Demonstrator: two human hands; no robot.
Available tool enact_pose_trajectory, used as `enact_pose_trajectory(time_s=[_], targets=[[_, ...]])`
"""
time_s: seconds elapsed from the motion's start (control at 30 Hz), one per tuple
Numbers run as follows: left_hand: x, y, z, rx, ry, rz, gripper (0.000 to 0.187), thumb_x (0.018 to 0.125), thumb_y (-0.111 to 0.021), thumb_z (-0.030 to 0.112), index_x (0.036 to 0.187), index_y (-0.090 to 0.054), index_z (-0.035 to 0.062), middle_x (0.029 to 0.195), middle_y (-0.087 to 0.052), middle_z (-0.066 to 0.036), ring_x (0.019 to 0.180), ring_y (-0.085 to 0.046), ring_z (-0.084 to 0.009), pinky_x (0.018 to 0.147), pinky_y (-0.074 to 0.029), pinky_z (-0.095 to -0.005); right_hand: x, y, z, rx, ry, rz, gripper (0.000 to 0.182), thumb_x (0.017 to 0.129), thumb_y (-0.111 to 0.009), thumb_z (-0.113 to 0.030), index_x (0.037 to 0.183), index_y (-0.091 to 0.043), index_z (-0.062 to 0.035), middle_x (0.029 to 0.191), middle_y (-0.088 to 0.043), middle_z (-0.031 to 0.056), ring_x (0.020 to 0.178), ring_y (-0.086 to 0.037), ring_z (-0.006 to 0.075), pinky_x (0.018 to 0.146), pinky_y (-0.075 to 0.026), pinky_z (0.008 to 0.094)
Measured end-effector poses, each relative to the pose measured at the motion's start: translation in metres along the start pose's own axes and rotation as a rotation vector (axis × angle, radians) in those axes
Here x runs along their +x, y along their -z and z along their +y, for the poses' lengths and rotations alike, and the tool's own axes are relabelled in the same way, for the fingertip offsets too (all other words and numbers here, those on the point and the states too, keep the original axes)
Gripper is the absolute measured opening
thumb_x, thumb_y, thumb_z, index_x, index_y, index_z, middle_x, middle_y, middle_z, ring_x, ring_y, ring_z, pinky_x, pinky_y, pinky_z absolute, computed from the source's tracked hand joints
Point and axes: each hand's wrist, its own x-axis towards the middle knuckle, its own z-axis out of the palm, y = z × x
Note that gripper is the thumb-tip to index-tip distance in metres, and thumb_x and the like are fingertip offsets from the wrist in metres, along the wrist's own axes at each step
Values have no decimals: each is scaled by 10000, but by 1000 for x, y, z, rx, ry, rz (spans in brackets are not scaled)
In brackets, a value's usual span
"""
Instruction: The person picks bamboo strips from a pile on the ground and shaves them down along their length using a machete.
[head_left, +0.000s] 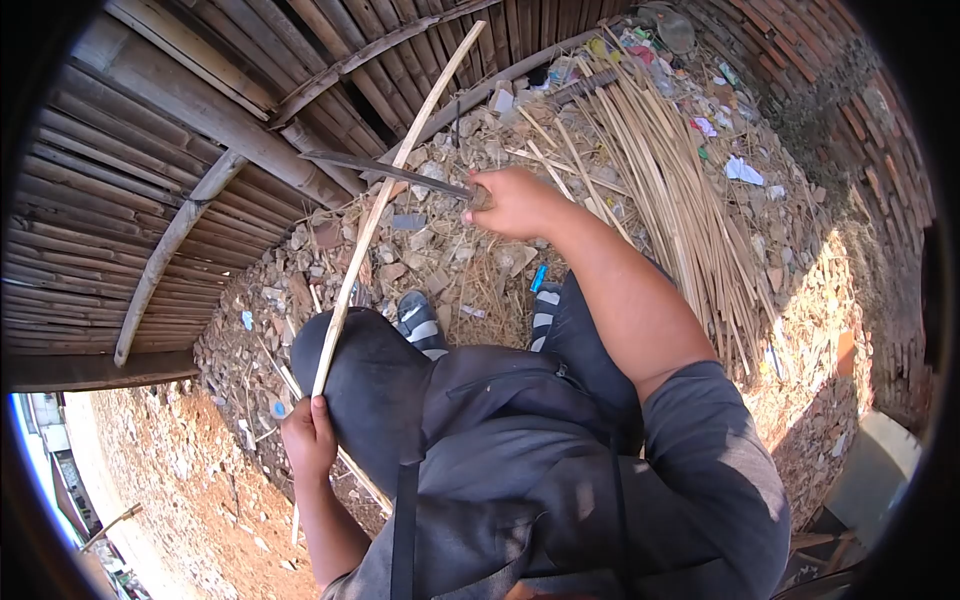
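Note:
A long pale bamboo strip point(362, 245) rises from my left hand point(308, 440), past my knee, toward the bamboo wall. My left fingers are closed round its lower end, thumb on top. In my right hand point(518, 203) is a long knife point(425, 181), its handle mostly hidden by the fingers. The dark narrow blade points left and crosses the strip in its upper half. Against my left knee point(355, 345), the strip overlaps the dark trousers.
Many split bamboo strips point(665, 190) lie piled on the rubble at the right. A bamboo-slat wall point(130, 200) stands at the left, a brick wall point(860, 110) at the right. Between my sandals point(421, 322) is a small blue object point(539, 277). Litter point(742, 170) lies beyond the pile.

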Motion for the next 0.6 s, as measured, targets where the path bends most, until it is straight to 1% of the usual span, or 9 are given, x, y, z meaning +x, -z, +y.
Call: enact_pose_trajectory(time_s=[0.1, 0.17, 0.2, 0.27, 0.3, 0.4, 0.47, 0.5, 0.6], targets=[[1, 3, 2, 18, 3, -21, 501, 1079, -475, 337, 724, -530, -12, 550, -490, -161, 484, -465, -258, 501, -363, -419, 2, 14, -2, -37, -30, -91, 399, 828, -760, -330, 1107, -704, -50, 1024, -716, 228, 999, -682, 405, 894, -533, 490], [1, 3, 5, 11, 16, -19, 476, 1069, -505, 318, 716, -519, 0, 550, -486, -170, 477, -467, -304, 496, -365, -425, 3, 17, -4, -41, -50, -125, 395, 827, -762, -329, 1104, -705, -53, 1028, -716, 226, 995, -684, 403, 890, -535, 482], [1, 3, 5, 6, 22, -18, 465, 1065, -519, 309, 712, -513, 6, 550, -484, -174, 473, -469, -327, 494, -367, -428, 2, 16, -4, -34, -42, -119, 456, 825, -766, -346, 1164, -690, -50, 1049, -712, 236, 1004, -684, 404, 899, -535, 468], [1, 3, 4, 3, 23, -15, 467, 1064, -520, 311, 711, -512, 6, 549, -483, -174, 471, -465, -324, 493, -366, -428, 3, 9, -2, -21, -25, -107, 581, 822, -772, -378, 1283, -660, -43, 1091, -705, 255, 1022, -685, 408, 917, -536, 440], [1, 2, 3, 1, 23, -13, 468, 1064, -520, 312, 711, -512, 5, 548, -483, -174, 470, -463, -323, 493, -365, -428, 5, 5, 2, -5, -8, -104, 583, 823, -772, -381, 1276, -660, -31, 1098, -702, 261, 1027, -684, 410, 923, -535, 442], [0, 1, 1, 13, 11, -5, 491, 1078, -481, 324, 725, -537, -13, 546, -497, -160, 473, -463, -254, 493, -357, -412, 8, -2, 8, 21, 30, -83, 589, 825, -772, -387, 1251, -659, 4, 1115, -695, 277, 1039, -680, 419, 940, -530, 446], [0, 0, -1, 20, 12, -7, 494, 1078, -480, 327, 724, -534, -13, 546, -499, -157, 473, -459, -250, 492, -354, -408, 6, -4, 7, 12, 39, -48, 592, 827, -772, -391, 1231, -659, 27, 1122, -691, 286, 1042, -679, 427, 945, -527, 447], [0, 0, -1, 23, 11, -8, 495, 1079, -479, 328, 724, -532, -13, 546, -500, -155, 473, -457, -247, 491, -353, -407, 5, -2, 4, 12, 17, -73, 591, 827, -771, -391, 1228, -659, 28, 1132, -688, 290, 1049, -676, 430, 949, -526, 446], [0, 1, 0, -15, 25, -12, 469, 1064, -520, 308, 709, -510, 2, 543, -478, -175, 463, -450, -330, 487, -359, -429, 4, 6, -4, 11, -26, -124, 589, 829, -770, -391, 1225, -658, 31, 1165, -679, 295, 1068, -670, 434, 959, -523, 442]])
